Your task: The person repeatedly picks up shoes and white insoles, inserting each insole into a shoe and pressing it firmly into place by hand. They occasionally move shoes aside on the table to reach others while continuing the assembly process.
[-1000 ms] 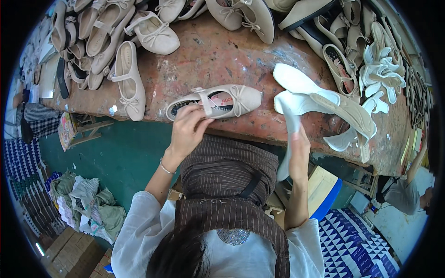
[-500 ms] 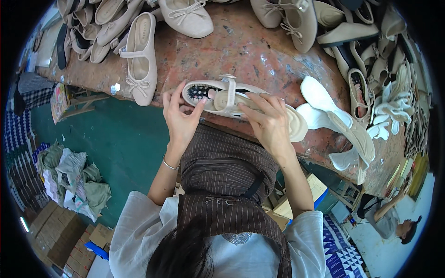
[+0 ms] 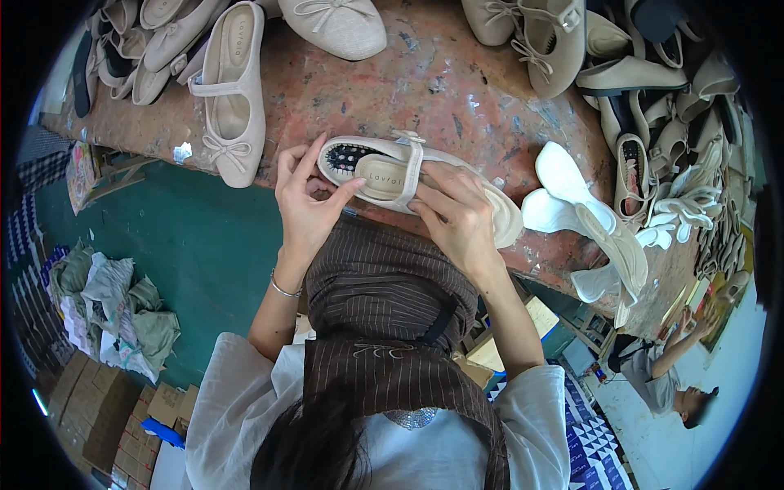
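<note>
A beige strapped shoe [image 3: 333, 152] lies sideways at the table's near edge, its dark, white-dotted inner base showing at the heel. Inside it, under the strap, sits a beige insole [image 3: 382, 176], its wide front part sticking out past my right hand. With thumb and fingers my left hand [image 3: 310, 192] grips the shoe's heel end, the thumb touching the insole's end. My right hand [image 3: 457, 208] is closed over the insole and the shoe's front half, hiding much of both. Left of my hands rests a finished-looking beige shoe [image 3: 231, 135] with a bow.
White and beige loose insoles [image 3: 563, 175] lie on the stained table [image 3: 343, 102] to the right. Piled shoes [image 3: 645, 73] crowd the far right, others [image 3: 167, 28] the far left. A crumpled sack heap [image 3: 110, 306] sits on the green floor. Another person [image 3: 670, 384] is at the right.
The insole has slid toward the heel inside the shoe, and more of its heel part shows beyond the strap. Both hands keep their hold. The view has shifted slightly.
</note>
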The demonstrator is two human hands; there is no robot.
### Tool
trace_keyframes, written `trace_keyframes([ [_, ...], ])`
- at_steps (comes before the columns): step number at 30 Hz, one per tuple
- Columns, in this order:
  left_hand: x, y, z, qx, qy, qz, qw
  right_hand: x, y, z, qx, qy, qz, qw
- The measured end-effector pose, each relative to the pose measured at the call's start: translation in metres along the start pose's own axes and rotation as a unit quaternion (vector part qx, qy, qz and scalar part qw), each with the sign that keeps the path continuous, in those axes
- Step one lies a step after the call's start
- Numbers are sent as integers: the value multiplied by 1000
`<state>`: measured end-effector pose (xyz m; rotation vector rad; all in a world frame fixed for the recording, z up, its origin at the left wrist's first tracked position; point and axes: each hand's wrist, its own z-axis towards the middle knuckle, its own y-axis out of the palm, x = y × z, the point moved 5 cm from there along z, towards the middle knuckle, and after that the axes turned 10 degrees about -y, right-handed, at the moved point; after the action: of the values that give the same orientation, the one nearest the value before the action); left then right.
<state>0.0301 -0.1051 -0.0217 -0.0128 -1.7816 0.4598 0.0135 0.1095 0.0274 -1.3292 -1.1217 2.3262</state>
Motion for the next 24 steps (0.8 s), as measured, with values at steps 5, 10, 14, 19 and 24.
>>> trace_keyframes([
  [5,1,0,5,-25,11,3,1000,0,18,11,17,-23,6,1000],
  [10,-5,-2,9,-16,-1,1,1000,-1,31,24,35,-1,41,999],
  [14,-3,-3,11,-26,-12,-4,1000,0,32,25,14,9,48,999],
  [19,-3,-3,14,-15,-14,-14,1000,-2,33,29,22,7,59,998],
  [24,-1,-1,16,16,-17,-8,1000,-2,36,33,5,7,38,999],
])
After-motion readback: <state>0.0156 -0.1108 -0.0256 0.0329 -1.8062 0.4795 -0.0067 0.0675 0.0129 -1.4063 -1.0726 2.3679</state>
